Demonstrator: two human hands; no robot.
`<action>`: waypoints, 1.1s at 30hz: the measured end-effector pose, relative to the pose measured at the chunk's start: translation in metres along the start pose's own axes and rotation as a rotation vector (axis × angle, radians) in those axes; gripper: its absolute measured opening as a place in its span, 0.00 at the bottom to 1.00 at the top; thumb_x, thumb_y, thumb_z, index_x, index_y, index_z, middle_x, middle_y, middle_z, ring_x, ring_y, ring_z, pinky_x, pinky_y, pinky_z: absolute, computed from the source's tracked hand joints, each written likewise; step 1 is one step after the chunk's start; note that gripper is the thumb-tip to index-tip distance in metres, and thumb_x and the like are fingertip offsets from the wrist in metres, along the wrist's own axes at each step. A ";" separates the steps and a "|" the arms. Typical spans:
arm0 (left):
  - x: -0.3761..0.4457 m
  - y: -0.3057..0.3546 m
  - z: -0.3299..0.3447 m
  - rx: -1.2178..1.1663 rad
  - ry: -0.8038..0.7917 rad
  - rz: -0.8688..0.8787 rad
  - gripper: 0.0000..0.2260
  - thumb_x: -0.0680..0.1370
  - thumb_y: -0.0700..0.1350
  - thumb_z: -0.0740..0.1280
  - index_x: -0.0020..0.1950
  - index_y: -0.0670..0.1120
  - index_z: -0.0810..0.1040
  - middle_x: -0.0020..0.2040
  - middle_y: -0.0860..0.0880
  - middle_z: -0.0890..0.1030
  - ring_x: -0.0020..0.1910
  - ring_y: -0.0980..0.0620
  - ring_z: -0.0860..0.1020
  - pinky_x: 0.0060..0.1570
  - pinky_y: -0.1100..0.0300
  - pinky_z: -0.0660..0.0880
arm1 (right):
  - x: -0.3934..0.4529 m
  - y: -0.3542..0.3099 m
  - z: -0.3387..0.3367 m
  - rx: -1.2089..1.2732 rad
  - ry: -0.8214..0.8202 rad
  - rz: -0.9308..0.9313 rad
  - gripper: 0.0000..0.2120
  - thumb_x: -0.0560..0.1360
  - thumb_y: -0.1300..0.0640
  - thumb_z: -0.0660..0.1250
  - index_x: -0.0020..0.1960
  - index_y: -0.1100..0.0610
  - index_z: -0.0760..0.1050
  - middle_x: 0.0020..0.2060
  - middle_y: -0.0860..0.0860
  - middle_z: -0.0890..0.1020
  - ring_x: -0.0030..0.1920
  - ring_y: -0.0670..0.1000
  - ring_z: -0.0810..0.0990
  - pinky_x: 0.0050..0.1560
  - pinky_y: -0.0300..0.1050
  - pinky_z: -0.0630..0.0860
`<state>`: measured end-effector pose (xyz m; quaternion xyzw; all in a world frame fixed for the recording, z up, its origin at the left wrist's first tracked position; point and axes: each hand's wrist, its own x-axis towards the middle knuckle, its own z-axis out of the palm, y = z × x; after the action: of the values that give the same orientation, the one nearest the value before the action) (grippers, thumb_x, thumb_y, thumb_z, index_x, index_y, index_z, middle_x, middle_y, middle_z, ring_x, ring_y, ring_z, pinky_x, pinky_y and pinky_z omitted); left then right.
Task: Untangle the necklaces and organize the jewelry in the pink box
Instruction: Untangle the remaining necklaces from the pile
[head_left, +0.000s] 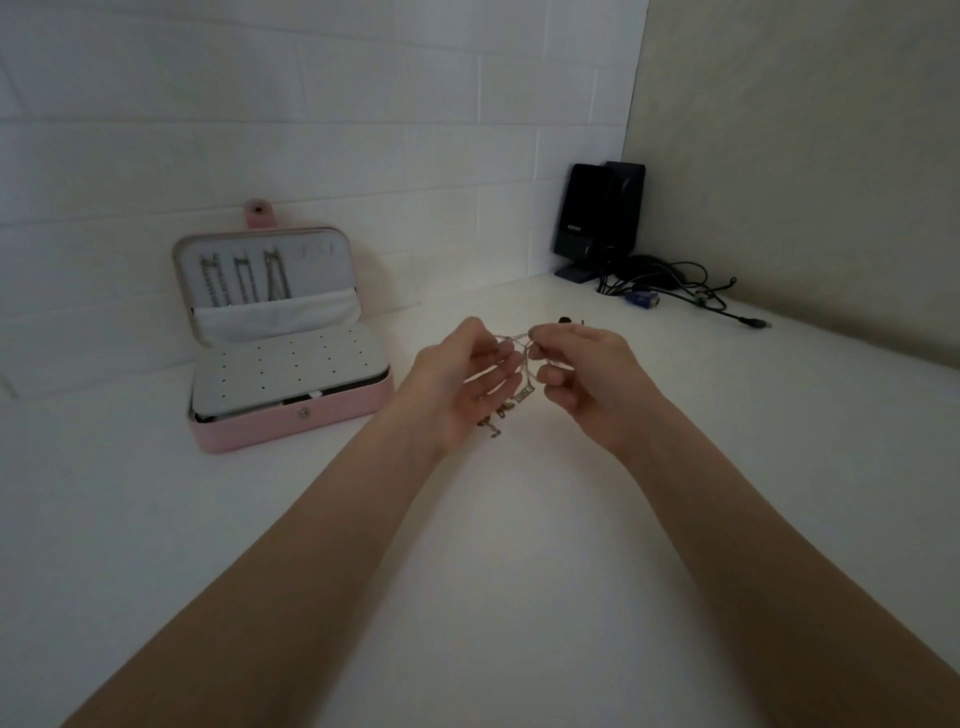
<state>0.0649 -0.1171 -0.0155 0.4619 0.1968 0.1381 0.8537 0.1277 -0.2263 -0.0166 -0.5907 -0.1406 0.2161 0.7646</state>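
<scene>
Both hands are raised over the white table in the middle of the view. My left hand and my right hand each pinch a thin tangled chain necklace stretched between their fingertips. Loops and small pendants hang down between the palms. The pink box stands open at the left against the wall. Three chains hang in its lid above a white pocket, and a white perforated insert covers its base. A small dark piece lies on the table just behind my right hand.
A black speaker stands in the back right corner with a bundle of black cables and a blue plug beside it. White brick wall behind, beige wall on the right. White table surface spreads in front of me.
</scene>
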 end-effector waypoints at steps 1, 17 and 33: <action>0.000 0.001 0.000 -0.044 -0.025 -0.039 0.06 0.74 0.38 0.61 0.38 0.40 0.74 0.33 0.47 0.78 0.31 0.53 0.79 0.42 0.60 0.79 | 0.000 0.001 0.001 -0.009 -0.011 0.011 0.02 0.75 0.65 0.64 0.44 0.62 0.75 0.33 0.53 0.76 0.23 0.44 0.68 0.19 0.33 0.62; 0.004 -0.005 0.002 0.386 0.161 0.343 0.06 0.76 0.32 0.61 0.47 0.42 0.72 0.38 0.47 0.73 0.21 0.60 0.74 0.30 0.67 0.76 | -0.003 -0.002 0.003 0.078 -0.177 -0.053 0.04 0.75 0.66 0.65 0.48 0.61 0.77 0.33 0.52 0.78 0.27 0.48 0.75 0.23 0.35 0.65; -0.001 0.002 -0.008 0.715 -0.145 0.553 0.05 0.76 0.39 0.67 0.42 0.47 0.76 0.29 0.53 0.76 0.25 0.51 0.76 0.33 0.51 0.79 | -0.004 0.004 -0.002 -0.198 -0.308 0.075 0.06 0.73 0.68 0.66 0.49 0.63 0.80 0.37 0.55 0.82 0.31 0.46 0.79 0.27 0.33 0.72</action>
<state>0.0606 -0.1104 -0.0177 0.7711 0.0413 0.2516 0.5835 0.1244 -0.2292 -0.0209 -0.6280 -0.2544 0.3173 0.6635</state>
